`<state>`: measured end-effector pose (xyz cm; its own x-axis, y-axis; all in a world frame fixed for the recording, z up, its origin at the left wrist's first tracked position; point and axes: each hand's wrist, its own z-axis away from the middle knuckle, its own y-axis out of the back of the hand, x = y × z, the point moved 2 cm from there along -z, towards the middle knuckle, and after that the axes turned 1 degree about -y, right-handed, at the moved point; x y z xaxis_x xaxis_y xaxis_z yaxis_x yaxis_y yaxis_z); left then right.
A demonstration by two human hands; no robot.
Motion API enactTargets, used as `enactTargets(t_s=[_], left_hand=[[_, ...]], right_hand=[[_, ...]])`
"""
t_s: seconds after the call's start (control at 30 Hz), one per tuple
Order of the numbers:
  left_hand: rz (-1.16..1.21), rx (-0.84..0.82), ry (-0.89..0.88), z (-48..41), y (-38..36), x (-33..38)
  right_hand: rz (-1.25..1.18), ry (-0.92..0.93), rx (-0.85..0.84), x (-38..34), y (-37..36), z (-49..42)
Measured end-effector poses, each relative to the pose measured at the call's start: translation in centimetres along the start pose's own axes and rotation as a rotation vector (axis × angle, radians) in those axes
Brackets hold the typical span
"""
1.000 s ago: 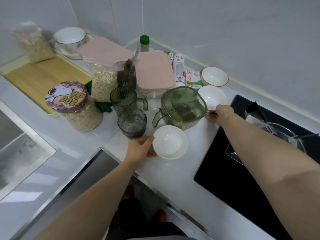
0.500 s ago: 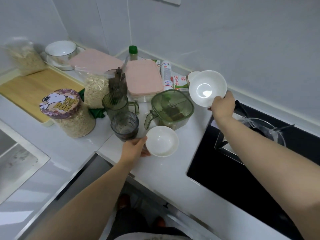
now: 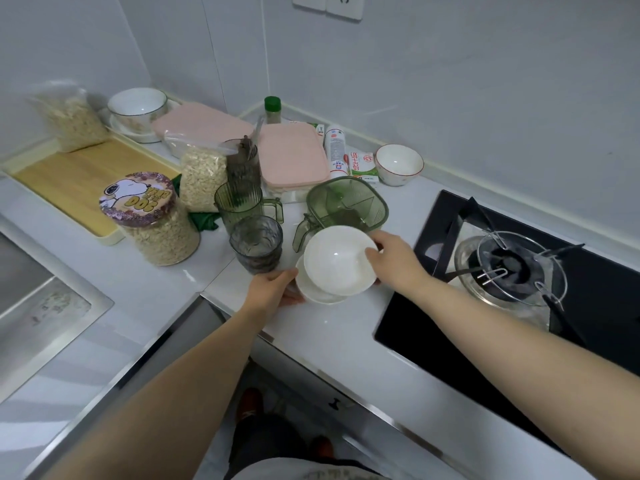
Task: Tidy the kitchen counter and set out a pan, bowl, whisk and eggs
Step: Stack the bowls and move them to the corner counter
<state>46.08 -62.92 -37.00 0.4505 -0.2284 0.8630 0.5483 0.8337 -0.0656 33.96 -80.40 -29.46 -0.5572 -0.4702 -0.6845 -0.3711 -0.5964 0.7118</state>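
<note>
In front of the green jug (image 3: 346, 202), the right hand (image 3: 391, 261) pinches the upper bowl (image 3: 337, 259) by its rim to nest it. The left hand (image 3: 273, 289) clamps the lower bowl (image 3: 318, 296) steady.

From the stacked bowls (image 3: 339, 261), bare counter (image 3: 332, 341) lies open from 5 to 7 o'clock. A glass (image 3: 255, 244) stands just beside them at 10. A green jug (image 3: 346, 202) crowds 12, and the hob (image 3: 433, 327) with its burner (image 3: 512, 268) fills 3.

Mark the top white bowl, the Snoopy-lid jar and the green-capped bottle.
top white bowl (image 3: 336, 261): head view, inside of the bowl.
Snoopy-lid jar (image 3: 138, 198): head view, on the lid.
green-capped bottle (image 3: 272, 105): head view, on the cap.
</note>
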Motion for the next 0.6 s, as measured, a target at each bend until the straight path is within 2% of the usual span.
enactTargets(t_s=[0.2, 0.47, 0.6], left_hand=[[-0.011, -0.054, 0.004, 0.0, 0.0, 0.0], [-0.091, -0.109, 0.074, -0.2, 0.0, 0.8], [-0.313, -0.139, 0.054, 0.3, -0.7, 1.7]], right_hand=[[-0.056, -0.063, -0.032, 0.7, -1.8, 0.4], [0.075, -0.023, 0.013, 0.8, -2.7, 0.4], [0.119, 0.005, 0.016, 1.0, -3.1, 0.4]])
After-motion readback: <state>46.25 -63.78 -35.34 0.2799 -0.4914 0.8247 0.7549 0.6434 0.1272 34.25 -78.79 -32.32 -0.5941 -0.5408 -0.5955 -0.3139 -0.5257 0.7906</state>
